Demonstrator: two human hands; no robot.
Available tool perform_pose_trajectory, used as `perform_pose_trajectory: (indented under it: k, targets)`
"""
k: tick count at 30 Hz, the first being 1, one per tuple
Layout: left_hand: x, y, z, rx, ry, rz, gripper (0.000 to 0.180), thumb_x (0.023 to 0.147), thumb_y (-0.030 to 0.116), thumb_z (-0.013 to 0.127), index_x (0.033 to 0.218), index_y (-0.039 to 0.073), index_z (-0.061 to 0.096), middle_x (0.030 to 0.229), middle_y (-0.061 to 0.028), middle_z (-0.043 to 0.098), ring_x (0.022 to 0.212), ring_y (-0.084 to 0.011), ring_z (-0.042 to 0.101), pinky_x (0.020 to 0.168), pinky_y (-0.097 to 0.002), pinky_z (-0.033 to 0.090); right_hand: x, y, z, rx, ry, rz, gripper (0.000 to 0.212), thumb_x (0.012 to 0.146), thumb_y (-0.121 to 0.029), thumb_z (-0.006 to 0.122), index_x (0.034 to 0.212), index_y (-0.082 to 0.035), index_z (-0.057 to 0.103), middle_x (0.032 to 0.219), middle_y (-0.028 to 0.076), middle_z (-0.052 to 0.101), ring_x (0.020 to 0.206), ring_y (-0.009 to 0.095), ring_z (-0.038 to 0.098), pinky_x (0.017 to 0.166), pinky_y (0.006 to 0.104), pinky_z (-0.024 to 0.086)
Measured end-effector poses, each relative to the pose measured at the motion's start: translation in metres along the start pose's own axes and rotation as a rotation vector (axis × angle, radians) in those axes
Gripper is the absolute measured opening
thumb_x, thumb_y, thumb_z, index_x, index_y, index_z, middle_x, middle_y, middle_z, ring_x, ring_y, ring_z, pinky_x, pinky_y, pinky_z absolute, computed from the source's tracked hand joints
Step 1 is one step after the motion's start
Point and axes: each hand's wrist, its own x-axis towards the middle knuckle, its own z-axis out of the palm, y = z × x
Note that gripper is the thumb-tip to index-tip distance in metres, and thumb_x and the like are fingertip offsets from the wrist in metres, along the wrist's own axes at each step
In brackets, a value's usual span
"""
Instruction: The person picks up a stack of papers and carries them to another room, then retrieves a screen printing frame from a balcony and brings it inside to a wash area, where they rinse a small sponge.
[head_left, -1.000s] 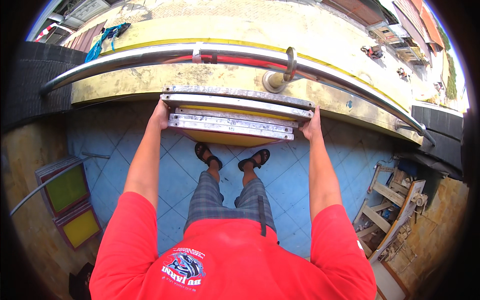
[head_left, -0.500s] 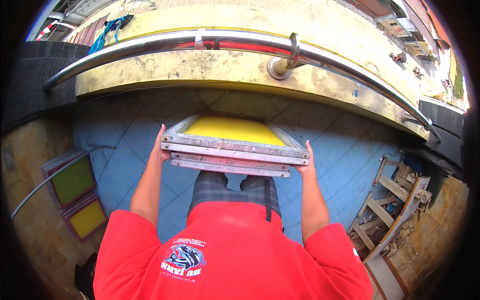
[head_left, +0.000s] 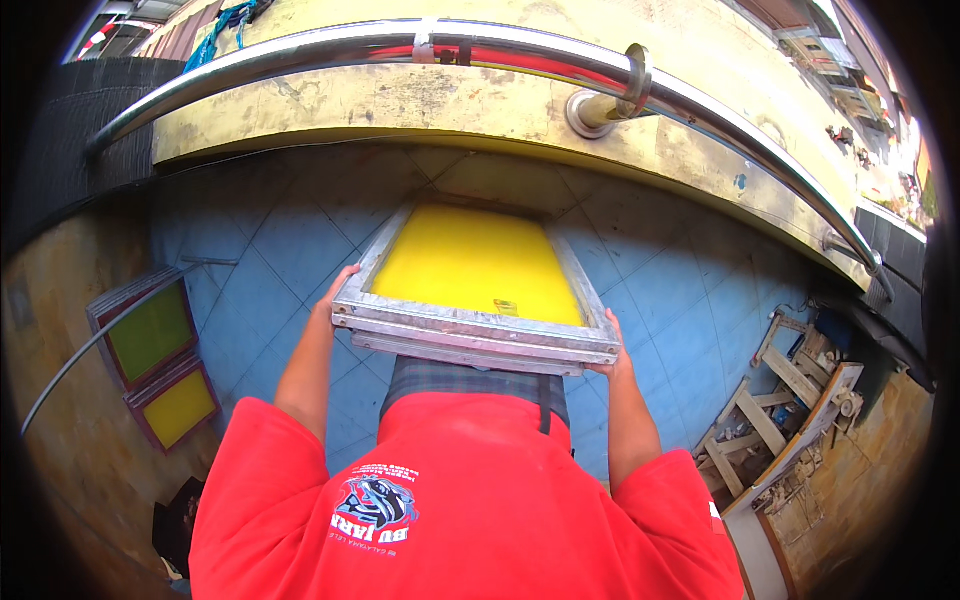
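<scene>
Several silkscreen frames [head_left: 480, 335] with pale metal edges lie stacked flat in front of my waist. The top one has bright yellow mesh [head_left: 470, 262] with a small dark mark near its near edge. My left hand [head_left: 340, 292] grips the stack's left side near the close corner. At the opposite side, my right hand [head_left: 613, 345] holds the near right corner, fingers wrapped along the edge. The lower frames jut out slightly beneath the top ones. My fingertips under the stack are hidden.
Beyond the stack runs a yellow ledge [head_left: 400, 105] with a shiny metal rail [head_left: 330, 60]. Framed green [head_left: 150, 340] and yellow panels [head_left: 180, 415] lean at the left wall. Wooden frames and scraps [head_left: 765, 420] stand at the right. Blue tiles [head_left: 670, 290] cover the floor.
The stack has tilted and come closer to my body, so more of the yellow mesh shows. Both hands have kept their hold and moved slightly nearer. The view has shifted a little.
</scene>
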Motion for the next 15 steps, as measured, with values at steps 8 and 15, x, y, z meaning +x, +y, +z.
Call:
perform_pose_trajectory:
  k: [8,15]
  targets:
    - [-0.030,-0.011,-0.001,-0.120,-0.098,0.010,0.064,0.077,0.052,0.043,0.118,0.003,0.048,0.109,-0.0160,0.056,0.088,-0.0296,0.058,0.078,-0.0402,0.046,-0.011,-0.014,0.013,-0.145,0.001,-0.004,0.081,0.072,-0.070,0.031,0.130,-0.014,0.037,0.131,0.014,0.038,0.116,0.035,0.037,0.090,0.0586,0.025]
    - [-0.076,-0.114,-0.033,-0.274,-0.164,0.125,0.071,0.072,0.061,0.040,0.119,0.009,0.049,0.109,-0.0141,0.057,0.089,-0.0291,0.057,0.074,-0.0452,0.044,-0.054,-0.025,0.059,-0.367,-0.082,0.020,0.078,0.073,-0.069,0.033,0.128,-0.014,0.040,0.129,0.011,0.042,0.116,0.035,0.038,0.093,0.0585,0.023]
